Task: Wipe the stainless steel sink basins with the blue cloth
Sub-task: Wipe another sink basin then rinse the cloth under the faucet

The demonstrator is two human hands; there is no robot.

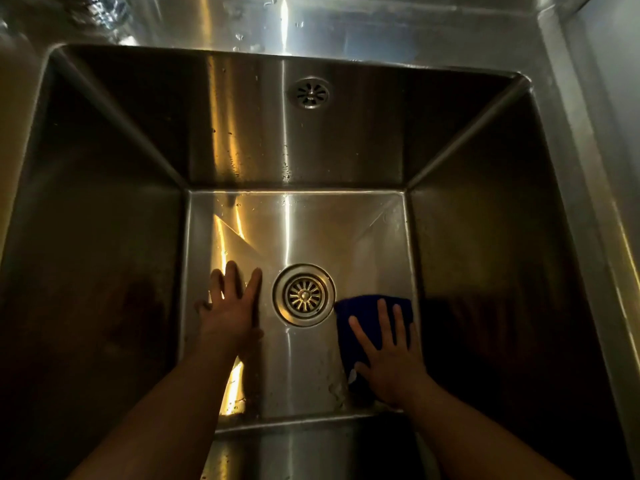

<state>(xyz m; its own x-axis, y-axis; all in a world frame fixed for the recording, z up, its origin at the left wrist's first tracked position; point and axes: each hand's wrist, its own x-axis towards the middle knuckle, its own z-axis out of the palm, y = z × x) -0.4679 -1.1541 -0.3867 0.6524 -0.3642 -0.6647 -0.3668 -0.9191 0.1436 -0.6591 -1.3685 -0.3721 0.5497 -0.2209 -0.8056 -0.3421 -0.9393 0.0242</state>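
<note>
A deep stainless steel sink basin (311, 230) fills the view, with a round drain (304, 295) in the middle of its floor. The blue cloth (360, 313) lies flat on the floor to the right of the drain, near the right wall. My right hand (388, 358) presses on the cloth with straight, spread fingers. My left hand (231, 306) rests flat on the bare floor left of the drain, fingers spread, holding nothing.
An overflow grille (310, 92) sits high on the back wall. Water drops dot the back wall and the floor near the front wall. A steel ledge (346, 26) runs behind the basin and a raised rim (575, 133) along the right.
</note>
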